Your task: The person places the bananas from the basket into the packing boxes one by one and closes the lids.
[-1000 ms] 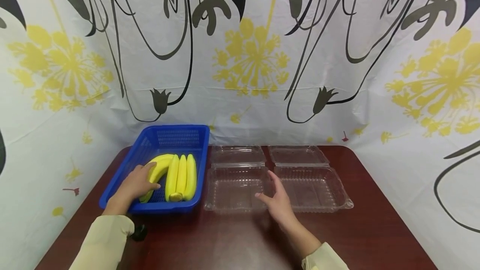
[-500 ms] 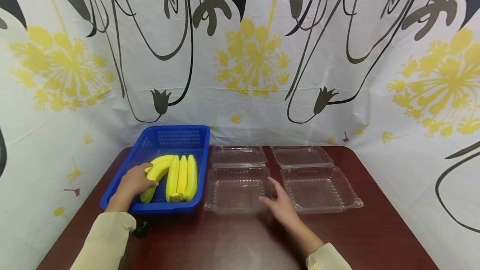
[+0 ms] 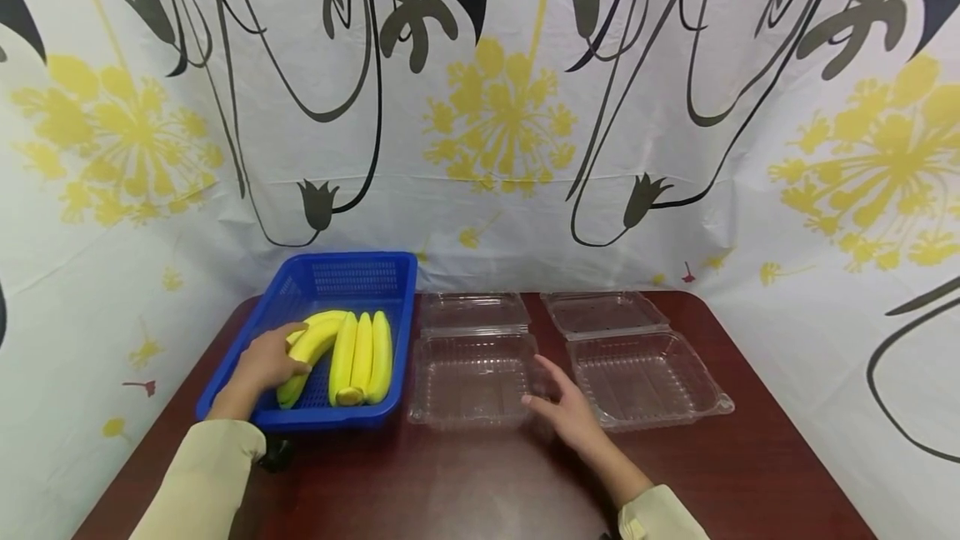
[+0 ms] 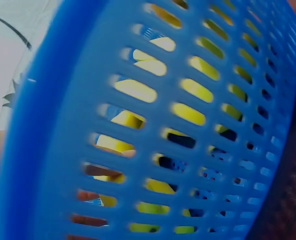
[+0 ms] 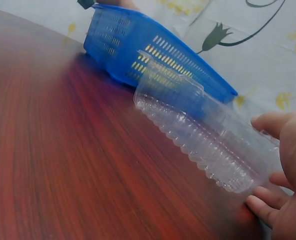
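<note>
Curved banana [image 3: 313, 345] lies in the left part of the blue basket [image 3: 352, 276], its lower end near the basket's near wall, with another banana [image 3: 324, 316] partly hidden behind it. We judge it light and fairly firm; the smooth, even yellow skin suggests a moulded imitation, likely a little slippery but hard to bruise. Best hold, we think, is across the thick middle, thumb against the inner curve; an end hold might let it swing. The left hand [image 3: 264, 361] has its grip closed about that middle, thumb toward the inner curve, fingers over the outer side; we cannot see how firmly they bear. Whether the two curved fruits are joined, we cannot tell. Just to the right, three bananas [image 3: 362, 357] lie side by side, their near ends meeting at a stem, so we expect them to lift as one bunch, best taken round the middle. From the left wrist we see mainly slotted blue wall, yellow showing through. Outside the basket, the left container [image 3: 472, 382] and right container [image 3: 652, 382] rest on the tabletop [image 3: 450, 482], lids folded back toward the patterned cloth [image 3: 480, 132]. Clear, thin plastic: we expect it to weigh little, flex and slide easily, so a corner or rim wants a gentle touch. The right hand [image 3: 567, 411] holds nothing, grip spread at the left container's right end; contact uncertain.
</note>
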The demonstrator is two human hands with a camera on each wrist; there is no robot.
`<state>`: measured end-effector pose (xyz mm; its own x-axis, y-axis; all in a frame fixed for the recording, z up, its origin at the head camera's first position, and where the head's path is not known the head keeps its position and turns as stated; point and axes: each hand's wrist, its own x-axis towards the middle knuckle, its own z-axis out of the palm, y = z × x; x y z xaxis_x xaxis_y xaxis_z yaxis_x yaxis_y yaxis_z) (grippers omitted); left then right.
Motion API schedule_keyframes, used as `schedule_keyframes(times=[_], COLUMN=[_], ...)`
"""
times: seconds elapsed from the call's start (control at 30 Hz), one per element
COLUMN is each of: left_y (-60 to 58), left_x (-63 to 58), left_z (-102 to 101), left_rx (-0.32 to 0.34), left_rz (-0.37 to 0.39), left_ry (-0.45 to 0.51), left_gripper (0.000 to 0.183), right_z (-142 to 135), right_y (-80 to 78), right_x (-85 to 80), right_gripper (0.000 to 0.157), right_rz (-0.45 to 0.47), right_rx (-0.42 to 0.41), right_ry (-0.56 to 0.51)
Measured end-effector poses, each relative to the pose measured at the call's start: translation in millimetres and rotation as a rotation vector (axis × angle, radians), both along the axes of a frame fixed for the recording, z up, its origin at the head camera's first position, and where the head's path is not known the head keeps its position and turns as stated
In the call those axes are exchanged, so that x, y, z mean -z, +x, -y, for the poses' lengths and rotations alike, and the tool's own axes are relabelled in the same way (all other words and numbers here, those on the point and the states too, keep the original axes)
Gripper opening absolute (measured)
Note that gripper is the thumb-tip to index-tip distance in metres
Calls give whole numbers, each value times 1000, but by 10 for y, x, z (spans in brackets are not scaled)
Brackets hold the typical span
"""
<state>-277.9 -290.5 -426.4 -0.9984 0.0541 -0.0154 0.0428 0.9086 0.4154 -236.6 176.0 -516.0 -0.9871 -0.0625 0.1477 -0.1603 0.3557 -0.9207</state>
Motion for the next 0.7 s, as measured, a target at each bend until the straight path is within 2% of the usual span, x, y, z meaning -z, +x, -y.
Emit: schedule_keyframes(times=[0.2, 0.47, 0.7], left_y=[27, 26, 59], left_x=[-73, -155, -264], left_z=[10, 30, -2], left_rx=[7, -40, -112], left_rz=[-40, -124, -146], left_ry=[-14, -38, -25], left_gripper=[72, 71, 62], right_z=[8, 7, 8], right_y=[-17, -17, -11], right_x=[11, 23, 5], right_gripper=[71, 73, 73], right_rz=[-3, -12, 4], right_rx=[-4, -13, 2], right_ry=[-12, -51, -23])
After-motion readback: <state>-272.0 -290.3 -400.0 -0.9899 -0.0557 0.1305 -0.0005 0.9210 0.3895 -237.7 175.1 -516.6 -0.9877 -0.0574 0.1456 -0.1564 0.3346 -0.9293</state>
